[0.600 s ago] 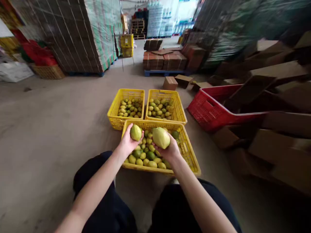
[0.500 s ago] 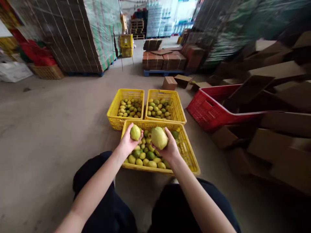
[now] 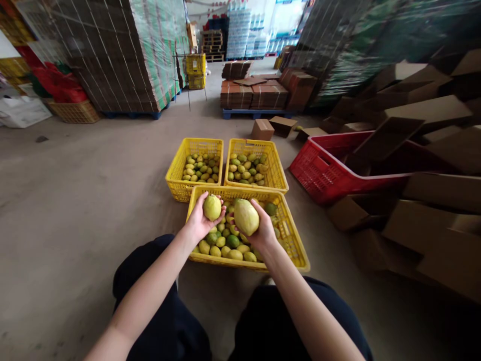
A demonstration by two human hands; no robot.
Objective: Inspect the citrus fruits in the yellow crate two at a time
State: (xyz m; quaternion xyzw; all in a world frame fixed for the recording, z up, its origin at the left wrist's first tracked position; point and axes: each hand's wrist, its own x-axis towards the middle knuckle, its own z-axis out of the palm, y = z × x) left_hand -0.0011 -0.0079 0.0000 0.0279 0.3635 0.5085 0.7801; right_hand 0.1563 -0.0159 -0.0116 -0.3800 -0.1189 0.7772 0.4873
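My left hand (image 3: 199, 219) is closed around a small yellow-green lemon (image 3: 212, 207), fingers curled beneath it. A clearly larger pale yellow-green lemon (image 3: 246, 217) rests in my right hand (image 3: 264, 228), the thumb along its right side. Both are held side by side above the near yellow crate (image 3: 300, 245). Inside that crate lie many loose lemons (image 3: 235, 254), yellow and green mixed, partly hidden by my hands. Behind it stand a left yellow crate (image 3: 176, 170) and a right yellow crate (image 3: 280, 173), each partly filled with similar fruit.
A red crate (image 3: 311, 173) with cardboard in it stands at the right, beside a heap of cardboard boxes (image 3: 424, 220). Bundled cardboard on a blue pallet (image 3: 259, 114) lies ahead. A wrapped stack (image 3: 108, 60) rises at the back left. Concrete floor (image 3: 86, 190) spreads to the left.
The smaller lemon in my left hand has shifted slightly right and down. The larger lemon has turned a little in my right hand. The crates have stayed put.
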